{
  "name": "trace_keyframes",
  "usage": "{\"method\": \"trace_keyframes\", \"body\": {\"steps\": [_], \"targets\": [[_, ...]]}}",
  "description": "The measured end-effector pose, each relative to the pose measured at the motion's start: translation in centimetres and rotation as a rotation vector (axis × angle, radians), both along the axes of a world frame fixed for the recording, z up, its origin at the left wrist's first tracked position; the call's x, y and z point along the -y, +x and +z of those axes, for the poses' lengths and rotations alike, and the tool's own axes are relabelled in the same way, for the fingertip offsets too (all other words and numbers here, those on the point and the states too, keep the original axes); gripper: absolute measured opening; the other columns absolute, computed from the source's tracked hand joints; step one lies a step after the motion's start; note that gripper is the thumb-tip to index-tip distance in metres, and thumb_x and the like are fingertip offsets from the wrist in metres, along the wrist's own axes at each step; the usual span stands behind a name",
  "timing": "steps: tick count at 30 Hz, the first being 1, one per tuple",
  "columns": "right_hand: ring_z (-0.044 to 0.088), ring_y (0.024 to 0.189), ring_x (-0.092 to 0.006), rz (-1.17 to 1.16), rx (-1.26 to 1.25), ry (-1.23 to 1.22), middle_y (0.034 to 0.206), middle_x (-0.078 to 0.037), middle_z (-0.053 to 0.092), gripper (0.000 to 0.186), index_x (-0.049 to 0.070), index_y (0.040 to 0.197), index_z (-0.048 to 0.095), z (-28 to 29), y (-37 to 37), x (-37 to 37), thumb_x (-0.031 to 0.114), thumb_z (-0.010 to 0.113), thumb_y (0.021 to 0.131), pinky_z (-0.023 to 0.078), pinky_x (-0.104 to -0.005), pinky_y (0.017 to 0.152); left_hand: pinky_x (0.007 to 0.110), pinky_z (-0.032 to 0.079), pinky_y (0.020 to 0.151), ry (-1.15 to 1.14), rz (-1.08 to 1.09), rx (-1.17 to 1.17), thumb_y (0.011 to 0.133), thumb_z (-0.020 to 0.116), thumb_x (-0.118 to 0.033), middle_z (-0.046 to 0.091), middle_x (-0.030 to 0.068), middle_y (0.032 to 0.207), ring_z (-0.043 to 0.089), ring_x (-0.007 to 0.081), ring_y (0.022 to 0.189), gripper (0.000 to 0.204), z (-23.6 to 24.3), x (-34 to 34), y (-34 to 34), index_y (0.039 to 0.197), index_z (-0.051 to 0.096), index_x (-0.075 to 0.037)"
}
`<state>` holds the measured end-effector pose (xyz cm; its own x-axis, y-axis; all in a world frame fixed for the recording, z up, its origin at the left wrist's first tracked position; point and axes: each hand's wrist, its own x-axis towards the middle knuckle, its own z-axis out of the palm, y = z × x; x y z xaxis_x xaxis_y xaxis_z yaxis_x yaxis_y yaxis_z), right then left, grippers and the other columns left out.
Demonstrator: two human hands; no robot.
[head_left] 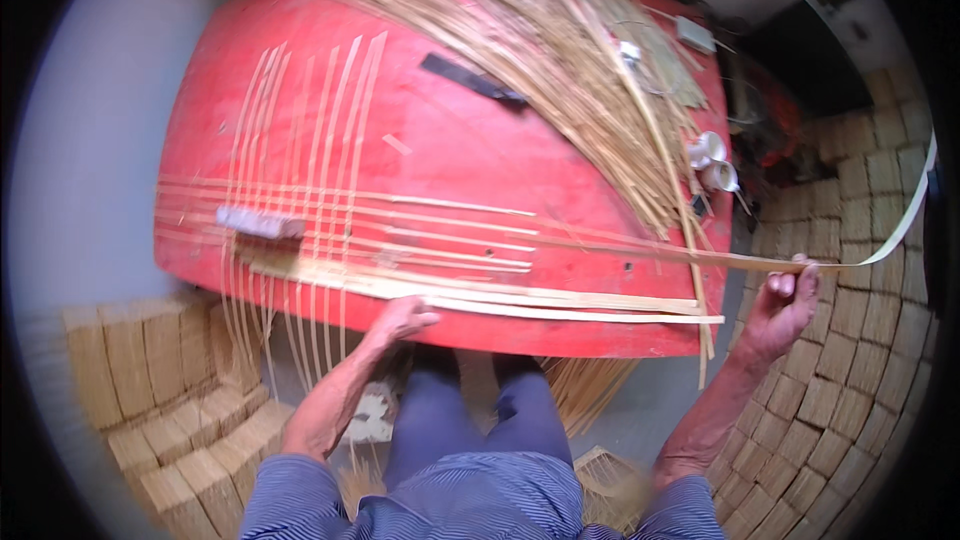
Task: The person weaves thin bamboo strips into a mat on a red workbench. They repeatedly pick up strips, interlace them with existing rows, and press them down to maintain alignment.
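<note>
Bamboo strip (640, 255) runs past the frame's blurred right edge, its end cut off; the right hand (783, 302) pinches it, while the left hand (398, 321) presses flat, fingers together, on woven strips (330, 240) nearby.

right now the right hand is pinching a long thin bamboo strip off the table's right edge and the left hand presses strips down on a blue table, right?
Not quite: the table is red, not blue, as the head view shows. The right hand does pinch the long thin bamboo strip, and the left hand presses the flat woven strips at the near edge.
</note>
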<state>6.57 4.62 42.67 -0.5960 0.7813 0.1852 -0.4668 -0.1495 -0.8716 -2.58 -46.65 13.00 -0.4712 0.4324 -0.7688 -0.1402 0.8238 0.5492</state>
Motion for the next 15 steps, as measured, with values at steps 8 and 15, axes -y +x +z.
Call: {"method": "trace_keyframes", "body": {"steps": [8, 15], "targets": [[0.053, 0.068, -0.0102, 0.128, 0.275, -0.275, 0.08, -0.001, 0.057, 0.01, 0.006, 0.097, 0.057, -11.1, -1.1, 20.8, 0.015, 0.059, 0.102, 0.05, -0.0257, 0.061, 0.033, 0.051, 0.093, 0.973, 0.778, 0.492, 0.094, 0.07, -0.032, 0.065, 0.0131, 0.114, 0.064, 0.0174, 0.101, 0.071, 11.7, -2.9, 3.1, 0.148, 0.036, 0.0], [0.063, 0.068, -0.0138, 0.13, 0.559, -0.428, 0.081, -0.005, 0.065, 0.008, 0.006, 0.096, 0.06, -20.1, 2.5, 26.6, 0.013, 0.063, 0.099, 0.057, -0.033, 0.065, 0.027, 0.053, 0.073, 1.062, 1.292, 0.417, 0.096, 0.071, -0.025, 0.07, 0.0024, 0.091, 0.067, 0.0111, 0.08, 0.029, 7.5, -0.1, 3.3, 0.115, 0.067, -0.004]]}}
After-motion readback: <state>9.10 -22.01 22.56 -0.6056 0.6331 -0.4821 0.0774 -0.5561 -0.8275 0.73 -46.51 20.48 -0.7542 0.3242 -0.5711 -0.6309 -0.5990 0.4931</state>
